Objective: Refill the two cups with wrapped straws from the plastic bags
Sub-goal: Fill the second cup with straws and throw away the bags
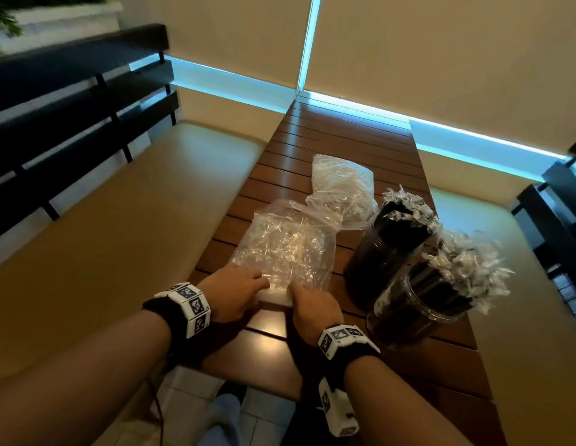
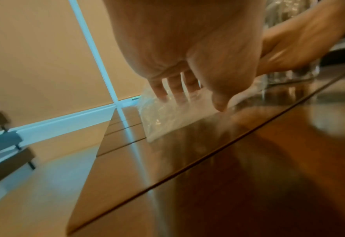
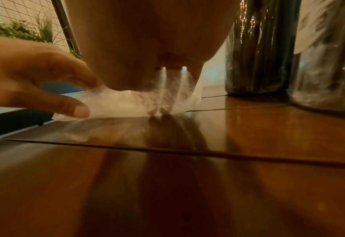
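Two clear plastic bags lie on the slatted wooden table (image 1: 341, 136): a near bag (image 1: 280, 249) and a far bag (image 1: 341, 185). Both look crumpled, and I cannot see straws in them. To their right stand two clear cups (image 1: 389, 252) (image 1: 421, 304) packed with black wrapped straws whose wrapper ends fan out on top. My left hand (image 1: 264, 284) and right hand (image 1: 296, 289) pinch the near bag's front edge side by side. In the right wrist view my right hand's fingers (image 3: 159, 99) show through the plastic, and my left thumb (image 3: 80, 110) sits under the bag's lip (image 3: 115, 104).
Beige bench seats flank the table on the left (image 1: 119, 236) and right (image 1: 505, 252), with black slatted backrests (image 1: 71, 123). The cups (image 3: 258, 48) (image 3: 329, 72) stand just right of my right hand. Bare tabletop lies between the bag and the front edge.
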`<action>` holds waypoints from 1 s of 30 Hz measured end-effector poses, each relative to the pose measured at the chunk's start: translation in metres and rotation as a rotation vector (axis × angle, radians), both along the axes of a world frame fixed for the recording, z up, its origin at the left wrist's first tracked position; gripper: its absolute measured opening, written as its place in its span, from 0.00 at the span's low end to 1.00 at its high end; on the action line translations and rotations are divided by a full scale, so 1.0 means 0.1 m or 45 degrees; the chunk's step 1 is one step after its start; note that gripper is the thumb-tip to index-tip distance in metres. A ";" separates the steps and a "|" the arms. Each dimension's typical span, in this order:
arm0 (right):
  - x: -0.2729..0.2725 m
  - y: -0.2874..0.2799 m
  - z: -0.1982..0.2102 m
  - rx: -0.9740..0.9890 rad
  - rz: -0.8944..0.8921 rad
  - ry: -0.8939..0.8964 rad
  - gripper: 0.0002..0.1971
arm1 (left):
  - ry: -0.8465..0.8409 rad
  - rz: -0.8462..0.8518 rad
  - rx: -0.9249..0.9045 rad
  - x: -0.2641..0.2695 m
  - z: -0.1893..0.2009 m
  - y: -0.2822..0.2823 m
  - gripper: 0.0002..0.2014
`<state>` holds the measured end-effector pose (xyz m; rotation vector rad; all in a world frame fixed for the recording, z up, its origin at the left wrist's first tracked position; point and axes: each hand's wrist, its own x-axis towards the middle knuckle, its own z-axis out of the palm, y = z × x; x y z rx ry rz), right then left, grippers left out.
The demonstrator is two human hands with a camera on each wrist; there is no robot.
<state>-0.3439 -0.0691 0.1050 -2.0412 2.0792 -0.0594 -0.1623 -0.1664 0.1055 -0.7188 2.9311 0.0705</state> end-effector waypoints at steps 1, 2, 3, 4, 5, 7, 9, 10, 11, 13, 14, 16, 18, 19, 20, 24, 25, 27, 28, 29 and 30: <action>-0.01 -0.02 0.02 0.035 -0.012 -0.015 0.12 | 0.028 0.081 0.103 0.00 -0.01 -0.01 0.15; -0.02 -0.04 0.03 0.056 -0.014 -0.020 0.12 | 0.057 0.144 0.168 0.01 -0.01 -0.02 0.14; -0.04 -0.05 0.04 0.066 -0.019 -0.019 0.11 | 0.075 0.188 0.197 0.01 -0.02 -0.04 0.13; -0.06 -0.07 0.04 0.071 -0.022 -0.016 0.11 | 0.088 0.221 0.205 0.01 -0.04 -0.07 0.13; -0.08 -0.09 0.04 0.075 -0.027 -0.009 0.11 | 0.090 0.260 0.214 0.02 -0.07 -0.09 0.14; -0.09 -0.10 0.01 0.078 -0.051 -0.015 0.10 | 0.081 0.357 0.232 0.04 -0.13 -0.14 0.17; -0.06 -0.10 -0.01 0.040 -0.127 -0.079 0.07 | 0.070 0.477 0.227 0.03 -0.20 -0.17 0.22; -0.05 -0.11 -0.02 0.015 -0.175 -0.113 0.07 | 0.052 0.543 0.232 0.03 -0.23 -0.17 0.25; -0.04 -0.11 -0.03 -0.004 -0.208 -0.126 0.08 | 0.025 0.610 0.256 0.02 -0.24 -0.18 0.28; -0.02 -0.11 -0.10 -0.058 -0.175 -0.048 0.11 | -0.026 0.735 0.321 -0.02 -0.21 -0.19 0.31; -0.02 -0.10 -0.13 -0.099 -0.102 0.037 0.11 | -0.039 0.792 0.342 -0.03 -0.19 -0.20 0.33; -0.03 -0.05 -0.19 -0.202 0.082 0.197 0.10 | -0.042 0.878 0.383 -0.07 -0.19 -0.25 0.35; -0.08 0.02 -0.20 -0.179 0.172 0.292 0.17 | -0.039 0.927 0.397 -0.08 -0.21 -0.29 0.36; -0.10 0.04 -0.19 -0.122 0.192 0.294 0.23 | -0.034 0.933 0.394 -0.10 -0.20 -0.29 0.34; -0.13 0.06 -0.19 -0.084 0.219 0.300 0.28 | -0.031 0.925 0.374 -0.11 -0.20 -0.29 0.33; -0.14 0.00 -0.09 -0.043 0.193 0.185 0.26 | 0.161 0.544 -0.036 -0.14 -0.09 -0.20 0.25; -0.14 -0.04 -0.07 -0.045 0.157 0.105 0.21 | 0.259 0.336 -0.099 -0.12 -0.08 -0.18 0.22; -0.19 -0.09 -0.04 -0.015 0.087 -0.028 0.14 | 0.284 0.080 -0.013 0.00 -0.06 -0.17 0.26; -0.22 -0.12 -0.04 0.014 0.050 -0.062 0.13 | 0.245 0.067 0.060 0.07 -0.05 -0.17 0.29; -0.25 -0.14 -0.04 0.043 0.021 -0.066 0.14 | 0.194 0.099 0.125 0.14 -0.05 -0.18 0.30; -0.27 -0.17 -0.05 0.054 -0.002 -0.058 0.15 | 0.166 0.144 0.184 0.19 -0.07 -0.19 0.30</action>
